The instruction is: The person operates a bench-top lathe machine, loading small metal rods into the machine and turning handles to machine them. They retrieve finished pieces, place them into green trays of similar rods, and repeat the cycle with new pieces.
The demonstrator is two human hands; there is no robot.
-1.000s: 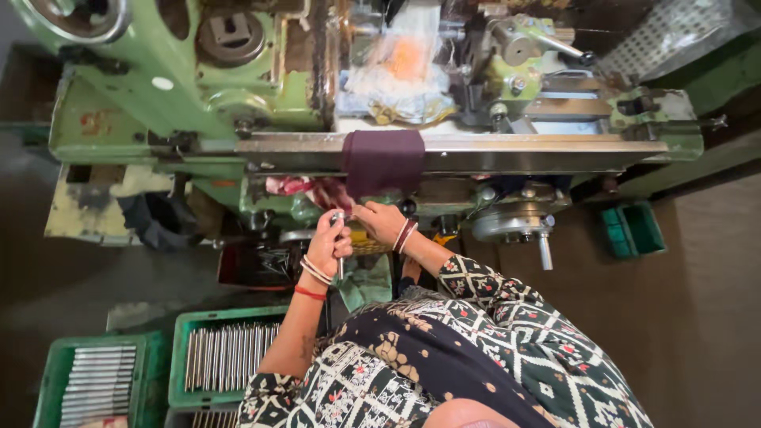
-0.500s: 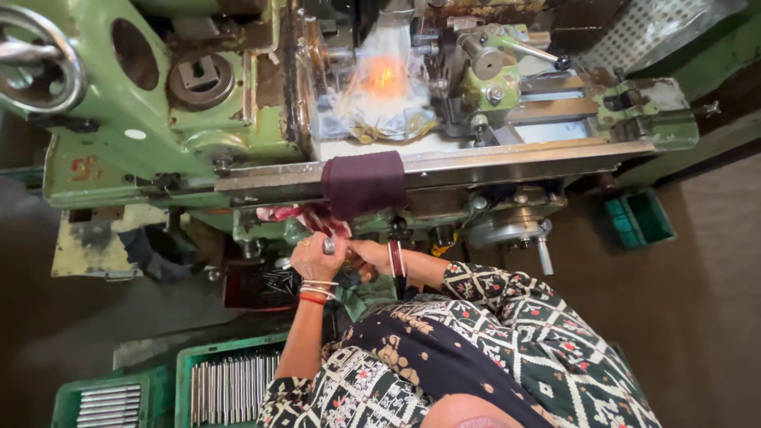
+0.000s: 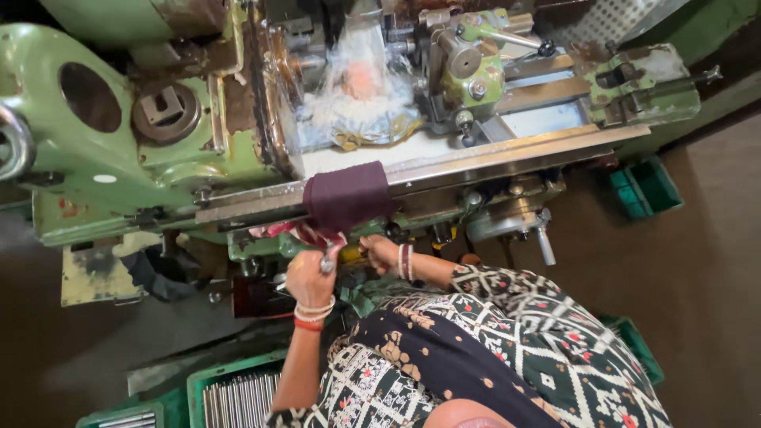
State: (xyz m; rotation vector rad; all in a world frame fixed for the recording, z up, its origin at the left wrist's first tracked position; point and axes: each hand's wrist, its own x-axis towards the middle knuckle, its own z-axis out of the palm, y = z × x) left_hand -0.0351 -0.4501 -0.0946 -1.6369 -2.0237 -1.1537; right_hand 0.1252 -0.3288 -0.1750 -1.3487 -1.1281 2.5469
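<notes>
Nearest the camera is the person's patterned black, white and green garment, filling the lower right of the view. Beside it on the floor, at the lower left, a green crate holds a row of grey metal rods, with the corner of a second such crate showing at the frame's edge.

The left hand, with bangles at the wrist, is raised from that side and is closed around a small metal piece, whose shiny end sticks out above the fingers. It sits just below a red-and-white rag that hangs under the machine's front edge. The right hand, also with bangles, lies close beside the left and reaches under the same edge; its fingers are curled, but whether they grip anything cannot be told.

Directly above both hands a dark maroon cloth is draped over the front rail of a worn green lathe. Farther back, crumpled clear plastic sheeting covers the middle of the machine, with the tool post to its right. A small green bin stands on the floor at far right.
</notes>
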